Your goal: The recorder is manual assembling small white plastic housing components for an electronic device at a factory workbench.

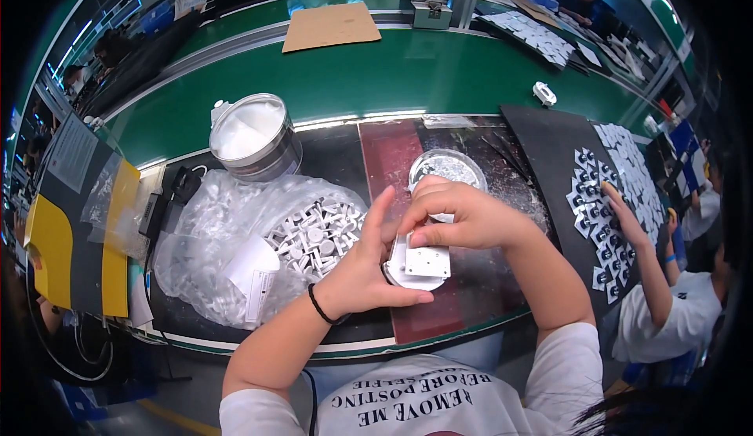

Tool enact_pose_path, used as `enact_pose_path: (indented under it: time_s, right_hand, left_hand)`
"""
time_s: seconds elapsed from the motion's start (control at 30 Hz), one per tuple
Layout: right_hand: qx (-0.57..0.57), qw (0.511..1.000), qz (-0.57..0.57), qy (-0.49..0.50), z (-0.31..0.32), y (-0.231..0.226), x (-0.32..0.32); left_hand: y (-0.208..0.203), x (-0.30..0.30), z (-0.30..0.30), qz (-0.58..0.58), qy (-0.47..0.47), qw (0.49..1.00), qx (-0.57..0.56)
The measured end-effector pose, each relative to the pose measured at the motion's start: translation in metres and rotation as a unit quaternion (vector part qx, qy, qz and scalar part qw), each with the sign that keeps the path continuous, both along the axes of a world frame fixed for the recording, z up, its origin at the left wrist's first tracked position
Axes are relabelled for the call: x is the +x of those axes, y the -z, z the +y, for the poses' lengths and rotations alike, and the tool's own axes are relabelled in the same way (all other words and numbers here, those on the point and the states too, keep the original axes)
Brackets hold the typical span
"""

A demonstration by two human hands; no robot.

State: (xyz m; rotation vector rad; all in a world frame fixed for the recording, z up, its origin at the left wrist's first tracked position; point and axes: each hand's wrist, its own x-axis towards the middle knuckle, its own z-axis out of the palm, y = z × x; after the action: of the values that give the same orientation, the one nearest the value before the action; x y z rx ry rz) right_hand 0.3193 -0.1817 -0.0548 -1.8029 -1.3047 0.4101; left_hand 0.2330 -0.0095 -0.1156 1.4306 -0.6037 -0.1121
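My left hand [357,275], with a dark band at its wrist, grips a small white plastic assembly [428,262] between thumb and fingers. This assembly has a rounded base and a flat squarish plate with small holes on top. Bent over it from the right is my right hand [463,212], thumb and fingertips pinched at the plate's upper edge. Whatever lies under those fingertips is hidden. Just beyond my right hand stands a round shallow metal dish [447,159] with small bits inside. Left of my left hand, several white stemmed plastic parts [318,236] spill from a clear plastic bag [200,252].
A clear tub [271,168] with white contents stands back left. Dark tweezers [514,158] lie right of the dish. On a black board [549,142] at right are rows of white pieces [600,224]; a co-worker's hand [625,215] touches them. Cardboard [332,27] lies on the green conveyor [376,67].
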Motion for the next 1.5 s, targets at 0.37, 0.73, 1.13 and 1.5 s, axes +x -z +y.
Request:
enact_pose_path:
  time_s: [0.37, 0.73, 1.13, 1.5]
  right_hand:
    - [-0.005, 0.937, -0.327, 0.124, -0.013, -0.002, -0.037]
    - [0.072, 0.929, -0.285, 0.227, -0.009, 0.031, -0.051]
    - [0.11, 0.929, -0.274, 0.222, -0.01, 0.036, -0.05]
    - [0.181, 0.94, -0.219, 0.19, -0.01, 0.047, -0.051]
  left_hand:
    - [0.009, 0.003, -0.001, -0.084, -0.112, 0.99, 0.012]
    - [0.007, 0.002, -0.001, -0.16, -0.169, 0.969, 0.082]
    - [0.008, 0.001, -0.001, -0.16, -0.161, 0.97, 0.093]
    - [-0.006, 0.0, 0.001, -0.294, -0.17, 0.933, 0.124]
